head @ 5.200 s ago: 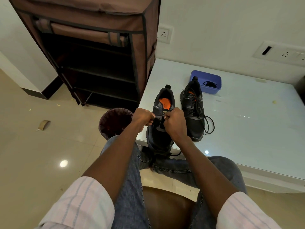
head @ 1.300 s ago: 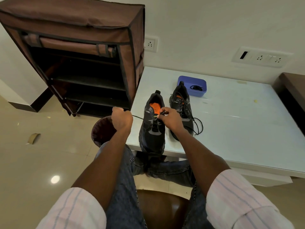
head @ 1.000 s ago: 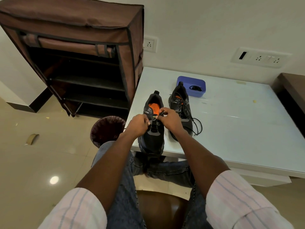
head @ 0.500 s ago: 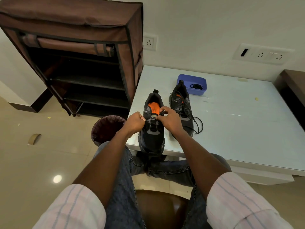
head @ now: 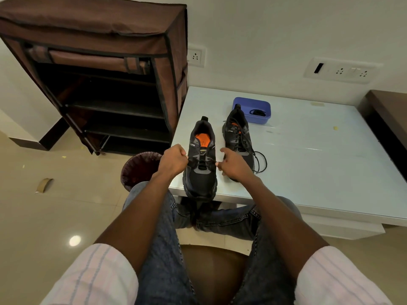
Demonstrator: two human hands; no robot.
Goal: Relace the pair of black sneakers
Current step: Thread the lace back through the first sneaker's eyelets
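From the head camera I look down on my own two forearms reaching out over blue jeans to the near left corner of the white surface (head: 308, 155). The near sneaker (head: 201, 172) stands there upright on its sole, toe toward me and just at the surface's front edge, its orange insole showing through the open throat. My left hand (head: 174, 162) sits just left of it, its grip curled tight on the end of a black lace (head: 203, 160) that runs across the lower eyelets. My right hand (head: 233, 165) sits just right of the same shoe, and its grip pinches the other end of that lace between thumb and curled fingers, with the forefinger sticking out toward the shoe. The lace looks taut between the two hands, though it is thin and I cannot follow it through each eyelet.

The second sneaker (head: 239, 139) stands beside the first, a little farther back and to the right, partly behind my right hand. It is laced up its throat, and its loose ends (head: 261, 160) loop onto the surface on its right side.

Behind it, just touching or nearly so, is a blue tray (head: 242, 104) with a small dark coil inside. A brown fabric shoe rack (head: 99, 73) stands left of the surface, and a dark bin (head: 138, 168) sits on the floor under my left wrist.
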